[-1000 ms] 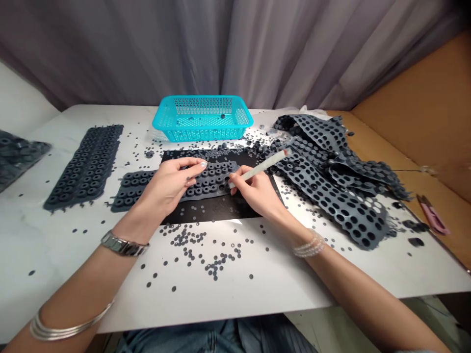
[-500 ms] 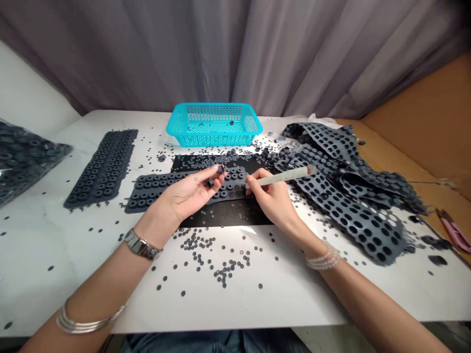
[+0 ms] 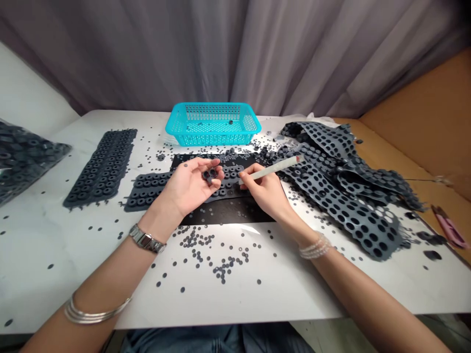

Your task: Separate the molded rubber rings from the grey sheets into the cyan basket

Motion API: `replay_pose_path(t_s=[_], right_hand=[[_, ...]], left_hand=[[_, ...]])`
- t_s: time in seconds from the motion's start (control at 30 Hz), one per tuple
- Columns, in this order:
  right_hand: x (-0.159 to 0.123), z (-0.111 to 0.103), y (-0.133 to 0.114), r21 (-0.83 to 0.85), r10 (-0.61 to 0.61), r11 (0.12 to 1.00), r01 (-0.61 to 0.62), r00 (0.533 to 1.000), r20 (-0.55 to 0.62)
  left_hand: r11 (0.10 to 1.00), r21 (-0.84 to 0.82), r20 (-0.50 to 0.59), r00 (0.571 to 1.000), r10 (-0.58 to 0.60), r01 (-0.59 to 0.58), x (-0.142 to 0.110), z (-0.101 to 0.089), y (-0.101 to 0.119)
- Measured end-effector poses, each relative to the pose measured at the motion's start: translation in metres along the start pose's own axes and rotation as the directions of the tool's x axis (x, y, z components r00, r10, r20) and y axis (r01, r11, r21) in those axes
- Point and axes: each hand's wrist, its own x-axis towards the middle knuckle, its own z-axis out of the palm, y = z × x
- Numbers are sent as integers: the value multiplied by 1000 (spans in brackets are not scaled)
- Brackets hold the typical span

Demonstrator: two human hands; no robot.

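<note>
My left hand (image 3: 193,185) is turned palm up with its fingers curled around a few small dark rubber rings (image 3: 209,174). Beneath it lies a dark rubber sheet (image 3: 149,190) with rows of raised rings, partly covered by the hand. My right hand (image 3: 263,189) grips a pale, slim pen-like tool (image 3: 279,165) with a reddish end pointing up and to the right. The tool's lower end is at the sheet's right part, its tip hidden by my fingers. A black mat (image 3: 221,212) lies under the sheet.
A turquoise basket (image 3: 213,139) with a few dark pieces stands behind. Another ringed sheet (image 3: 101,166) lies left, near a clear bag of dark rings (image 3: 31,154). Punched sheets (image 3: 342,211) are heaped right, near pink-handled cutters (image 3: 451,228). Small dark discs (image 3: 224,267) litter the white table.
My left hand has rolled more palm up, bringing the rings in its fingers into view. My right hand and the tool have shifted slightly left.
</note>
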Motion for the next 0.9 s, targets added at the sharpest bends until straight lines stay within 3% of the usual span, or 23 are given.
replay_pose_path(t_s=[0.07, 0.1, 0.17, 0.23, 0.27, 0.33, 0.47, 0.6, 0.77, 0.9], right_hand=[[2, 1, 1, -41, -4, 999, 5, 1000, 19], [2, 2, 1, -57, -6, 998, 8, 1000, 24], [2, 2, 0, -74, -12, 997, 14, 999, 30], [2, 3, -2, -77, -17, 997, 19, 999, 32], [2, 3, -3, -77, -18, 997, 20, 999, 33], [2, 3, -4, -79, -22, 997, 25, 999, 34], [2, 4, -5, -73, -40, 996, 42, 998, 38], [2, 6, -4, -74, -52, 996, 56, 998, 46], [4, 8, -8, -108, -108, 988, 114, 992, 58], [9, 11, -12, -168, -123, 977, 132, 990, 64]], left_hand=[[937, 331, 8, 993, 119, -115, 2, 2, -2], [827, 534, 25, 981, 195, -178, 3, 4, -2], [448, 852, 119, 933, 340, -271, 3, 7, -4], [68, 948, 260, 878, 403, -312, 4, 8, -6], [-64, 943, 325, 856, 401, -327, 5, 8, -8], [-225, 911, 408, 831, 379, -344, 7, 7, -11], [-382, 870, 435, 849, 299, -311, 10, 4, -16], [-476, 838, 411, 881, 233, -265, 12, 4, -17], [-514, 821, 408, 884, 226, -248, 13, 7, -21], [-484, 833, 423, 872, 248, -267, 15, 6, -25]])
